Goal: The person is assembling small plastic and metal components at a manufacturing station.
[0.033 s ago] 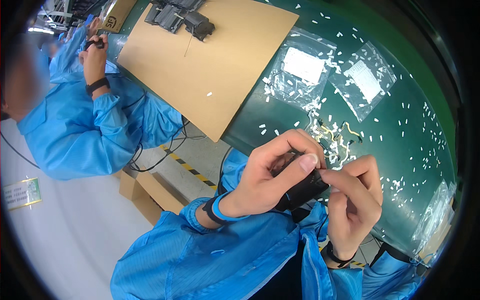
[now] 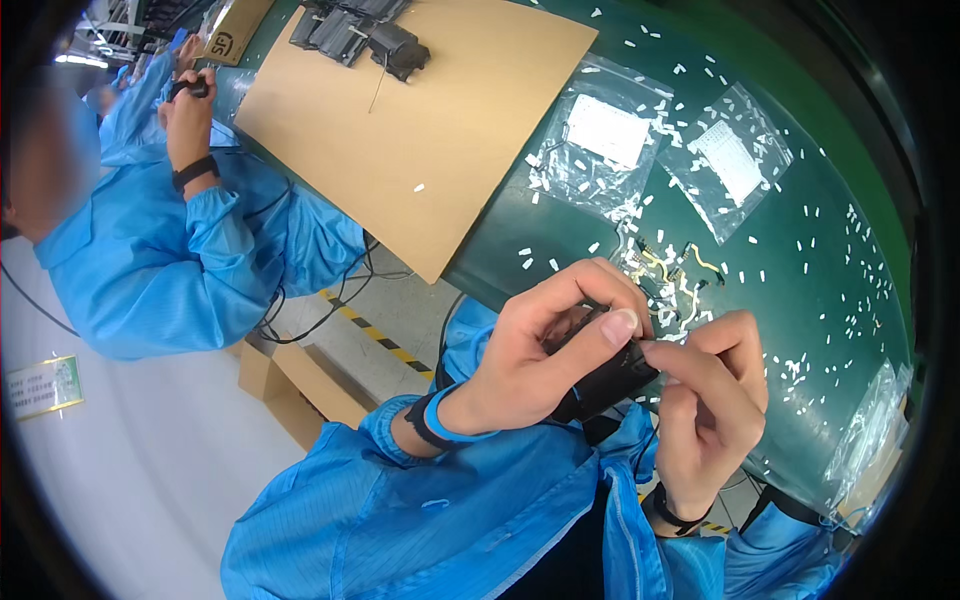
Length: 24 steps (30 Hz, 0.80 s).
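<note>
Since the earlier frame hardly anything is being moved, only the right hand (image 2: pixel 715 400) being shifted very slightly. A black casing (image 2: pixel 612 380) is being gripped in the fingers of the left hand (image 2: pixel 540 350), above the near edge of the green surface (image 2: pixel 820 280). Its right end is being touched by the right index finger; whether anything is being pinched there cannot be told. Yellow-and-white cables (image 2: pixel 708 264) are being left just beyond.

On table (image 2: pixel 505 225): cardboard sheet (image 2: pixel 400 150) left, device parts (image 2: pixel 398 50) on its far end. Just right of sheet: two plastic bags (image 2: pixel 607 132). Before bags: cables (image 2: pixel 655 265). Nearest, in left hand (image 2: pixel 545 345): housing (image 2: pixel 610 385).
</note>
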### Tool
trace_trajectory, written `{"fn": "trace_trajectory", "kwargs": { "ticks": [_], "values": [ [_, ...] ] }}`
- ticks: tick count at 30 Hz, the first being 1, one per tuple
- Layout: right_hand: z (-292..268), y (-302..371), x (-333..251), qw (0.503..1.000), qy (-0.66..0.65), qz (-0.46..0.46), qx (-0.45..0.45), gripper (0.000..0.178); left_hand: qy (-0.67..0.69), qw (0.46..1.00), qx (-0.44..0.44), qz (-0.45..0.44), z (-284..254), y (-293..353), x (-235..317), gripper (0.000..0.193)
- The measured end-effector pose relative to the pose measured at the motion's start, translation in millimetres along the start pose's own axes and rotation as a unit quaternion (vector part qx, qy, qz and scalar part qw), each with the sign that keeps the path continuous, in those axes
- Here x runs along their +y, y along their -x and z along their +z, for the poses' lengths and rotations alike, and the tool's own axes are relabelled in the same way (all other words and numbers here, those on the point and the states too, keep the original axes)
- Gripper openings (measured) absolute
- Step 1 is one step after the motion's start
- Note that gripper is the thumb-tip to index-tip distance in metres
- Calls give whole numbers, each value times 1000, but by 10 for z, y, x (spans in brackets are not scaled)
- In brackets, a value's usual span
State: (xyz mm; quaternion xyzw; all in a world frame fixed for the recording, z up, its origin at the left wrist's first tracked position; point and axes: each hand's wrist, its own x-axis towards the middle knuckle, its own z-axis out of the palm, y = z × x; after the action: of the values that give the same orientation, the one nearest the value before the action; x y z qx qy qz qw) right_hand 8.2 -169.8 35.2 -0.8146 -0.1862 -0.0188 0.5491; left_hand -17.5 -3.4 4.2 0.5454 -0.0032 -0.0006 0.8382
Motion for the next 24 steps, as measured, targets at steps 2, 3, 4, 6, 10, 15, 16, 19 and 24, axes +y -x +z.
{"fn": "trace_trajectory", "kwargs": {
  "ticks": [2, 3, 4, 6, 10, 15, 16, 19, 24],
  "values": [
    [-8, -21, -18, 1000, 15, -22, -9, 30, -6, 1000, 4, 0, 8, 5, -4, 12],
    [8, -38, -48, 1000, 13, -22, -8, 30, -12, 1000, 7, 0, 12, 5, -7, 13],
    [25, -50, -66, 1000, 9, -24, -7, 30, -13, 1000, 8, 1, 13, 1, -13, 13],
    [80, -44, -52, 1000, 5, -28, -1, 29, -6, 1000, 5, 20, 6, -7, -25, 13],
    [99, -2, -14, 996, 54, -67, 26, 31, 4, 999, 4, 39, -13, -1, -40, 17],
    [57, -8, -6, 990, 97, -102, 26, 33, -161, 978, -21, 128, -154, -27, -1, 25],
    [58, -11, 3, 989, 99, -109, 28, 34, -160, 981, -5, 110, -146, -27, 20, 22],
    [58, 12, 23, 991, 78, -100, 41, 33, -180, 980, 14, 83, -131, -19, 76, 15],
    [82, 29, 22, 988, 81, -108, 69, 30, -131, 989, 10, 65, -131, -29, 66, 17]
  ]
}}
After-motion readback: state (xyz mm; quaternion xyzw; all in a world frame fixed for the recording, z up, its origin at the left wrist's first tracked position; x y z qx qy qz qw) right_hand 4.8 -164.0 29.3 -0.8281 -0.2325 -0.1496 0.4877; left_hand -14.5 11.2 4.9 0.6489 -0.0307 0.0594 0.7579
